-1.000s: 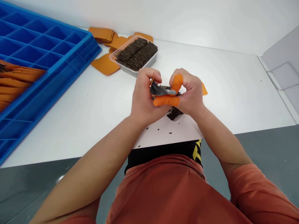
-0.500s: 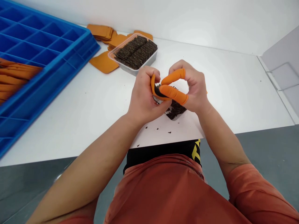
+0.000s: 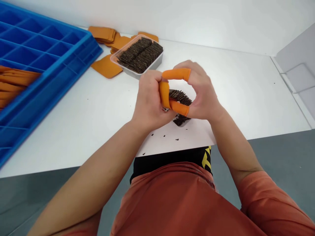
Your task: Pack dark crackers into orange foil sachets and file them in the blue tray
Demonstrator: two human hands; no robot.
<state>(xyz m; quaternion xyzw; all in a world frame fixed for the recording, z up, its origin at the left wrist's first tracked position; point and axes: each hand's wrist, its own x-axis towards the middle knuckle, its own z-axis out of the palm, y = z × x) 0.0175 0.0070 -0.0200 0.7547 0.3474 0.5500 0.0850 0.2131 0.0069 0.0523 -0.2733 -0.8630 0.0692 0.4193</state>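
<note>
My left hand [image 3: 149, 101] is curled around a small orange pouch [image 3: 164, 93], held upright over the table. Orange finger cots cover the thumb and index finger of my right hand [image 3: 200, 90]. That index finger touches the pouch's far end and the thumb its near end, so the two fingers span it. The pouch's mouth looks pressed together, and its inside is hidden. Under my hands lies a container of thin dark brown slabs [image 3: 180, 96], partly covered by the fingers.
A clear plastic tub [image 3: 157, 62] holds rows of the same dark slabs. Flat orange pouches [image 3: 108, 67] lie beside and behind it. At left, a blue divided tray [image 3: 81, 54] contains several orange pouches [image 3: 17, 82]. Dark crumbs [image 3: 177, 139] dot the white table [image 3: 110, 108] near its front edge.
Half a second ago the pouch gaped, with something dark in its mouth at my right fingertips. Now its mouth is closed, and my right thumb and index finger have spread to its ends.
</note>
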